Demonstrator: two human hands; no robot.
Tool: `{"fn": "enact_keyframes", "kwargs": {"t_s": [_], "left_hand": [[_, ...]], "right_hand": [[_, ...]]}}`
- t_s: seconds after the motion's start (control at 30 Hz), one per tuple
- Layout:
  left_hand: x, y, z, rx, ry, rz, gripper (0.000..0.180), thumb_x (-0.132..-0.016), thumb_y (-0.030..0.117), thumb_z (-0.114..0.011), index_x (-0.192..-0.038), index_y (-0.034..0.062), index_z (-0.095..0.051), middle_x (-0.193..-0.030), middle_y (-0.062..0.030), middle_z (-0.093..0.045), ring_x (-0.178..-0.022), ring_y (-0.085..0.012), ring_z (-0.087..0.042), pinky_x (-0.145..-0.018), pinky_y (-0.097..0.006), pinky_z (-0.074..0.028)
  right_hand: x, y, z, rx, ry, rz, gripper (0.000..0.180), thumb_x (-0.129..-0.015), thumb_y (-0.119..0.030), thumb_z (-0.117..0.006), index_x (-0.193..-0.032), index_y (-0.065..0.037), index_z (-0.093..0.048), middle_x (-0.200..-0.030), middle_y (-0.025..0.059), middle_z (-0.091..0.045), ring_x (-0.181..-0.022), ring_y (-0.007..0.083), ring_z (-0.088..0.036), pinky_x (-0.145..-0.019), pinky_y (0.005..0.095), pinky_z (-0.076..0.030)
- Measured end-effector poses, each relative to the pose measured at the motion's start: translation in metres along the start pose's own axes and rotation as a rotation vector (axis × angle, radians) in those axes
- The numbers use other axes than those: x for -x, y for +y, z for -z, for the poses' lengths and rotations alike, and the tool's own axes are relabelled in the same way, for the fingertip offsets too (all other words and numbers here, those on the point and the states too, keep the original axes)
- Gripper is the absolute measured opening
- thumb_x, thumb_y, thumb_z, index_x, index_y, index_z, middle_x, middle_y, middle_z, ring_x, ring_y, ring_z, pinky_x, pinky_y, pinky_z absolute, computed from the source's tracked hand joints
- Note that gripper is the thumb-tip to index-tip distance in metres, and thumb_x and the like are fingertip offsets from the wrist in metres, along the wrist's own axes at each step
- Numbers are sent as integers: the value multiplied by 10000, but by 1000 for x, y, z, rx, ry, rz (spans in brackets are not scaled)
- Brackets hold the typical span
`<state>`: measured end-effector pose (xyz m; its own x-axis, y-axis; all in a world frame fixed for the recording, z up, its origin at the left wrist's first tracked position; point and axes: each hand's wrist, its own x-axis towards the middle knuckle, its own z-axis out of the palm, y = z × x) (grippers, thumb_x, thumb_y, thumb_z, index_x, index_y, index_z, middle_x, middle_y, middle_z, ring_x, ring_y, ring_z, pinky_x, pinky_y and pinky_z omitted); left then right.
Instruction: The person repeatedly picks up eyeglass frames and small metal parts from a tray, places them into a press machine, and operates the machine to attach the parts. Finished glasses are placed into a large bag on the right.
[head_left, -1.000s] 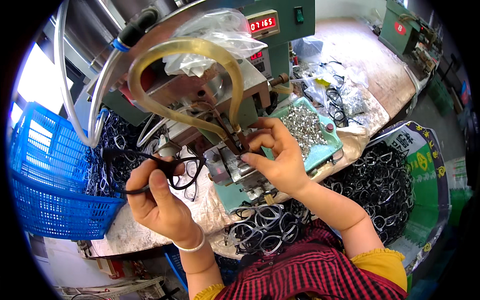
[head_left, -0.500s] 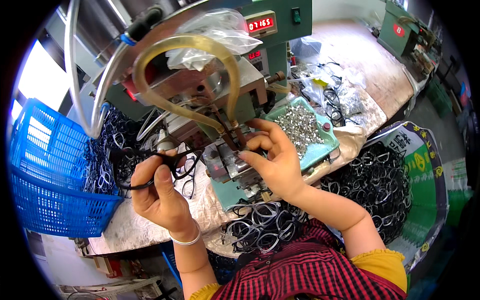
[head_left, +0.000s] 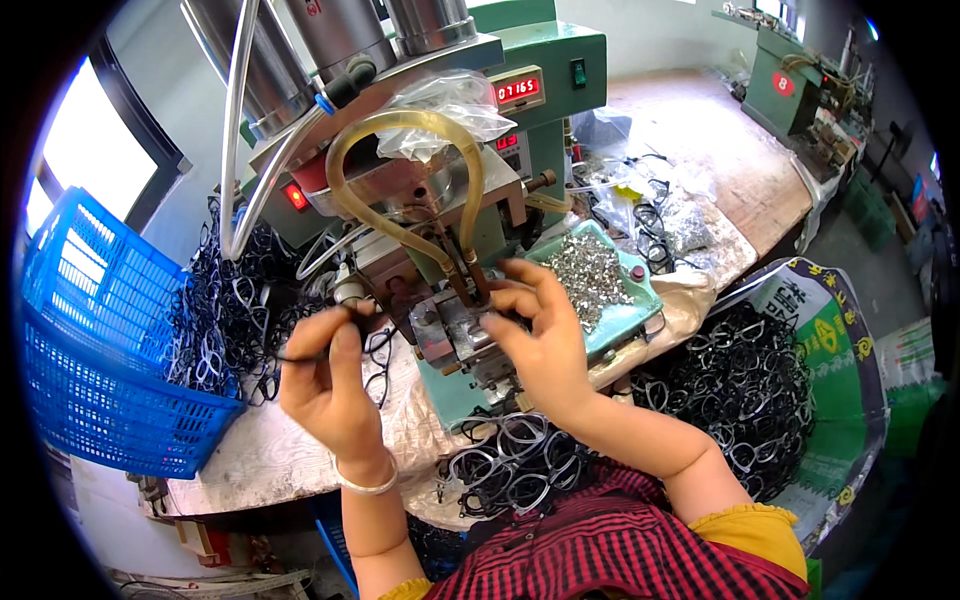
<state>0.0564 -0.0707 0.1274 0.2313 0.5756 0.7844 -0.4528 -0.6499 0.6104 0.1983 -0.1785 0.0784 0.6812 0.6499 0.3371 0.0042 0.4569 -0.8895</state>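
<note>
Left hand (head_left: 330, 385): fingers curled shut round a black spectacle frame (head_left: 365, 345), held just left of the press's metal fixture (head_left: 455, 335), near the bench's front edge. Right hand (head_left: 540, 340): fingers half-bent and spread, tips at the fixture; whether they pinch anything, cannot tell. Since half a second ago the left hand has lifted the frame closer to the fixture; the right has hardly shifted.
</note>
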Motion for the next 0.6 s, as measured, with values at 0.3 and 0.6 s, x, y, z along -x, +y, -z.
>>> {"fn": "enact_keyframes", "kwargs": {"t_s": [0.3,0.6], "left_hand": [[48,-14,-23,-427,-651,-304,236,-733,74,-799,-966,104,-775,-994,-77,-750,-876,-276,-681,-899,-448,-505],[49,20,-56,-476,-838,-248,256,-872,-85,-642,-1086,19,-737,-1055,-167,-735,-964,-311,-691,-897,-387,-524]], "right_hand": [[-40,57,132,1314,69,353,237,-757,-117,-741,-978,-37,-707,-1101,188,-662,-1135,375,-591,-995,453,-467],[-49,122,148,1204,-18,312,133,-735,-144,-646,-839,-71,-683,-1134,153,-600,-1221,336,-520,-888,452,-507]]}}
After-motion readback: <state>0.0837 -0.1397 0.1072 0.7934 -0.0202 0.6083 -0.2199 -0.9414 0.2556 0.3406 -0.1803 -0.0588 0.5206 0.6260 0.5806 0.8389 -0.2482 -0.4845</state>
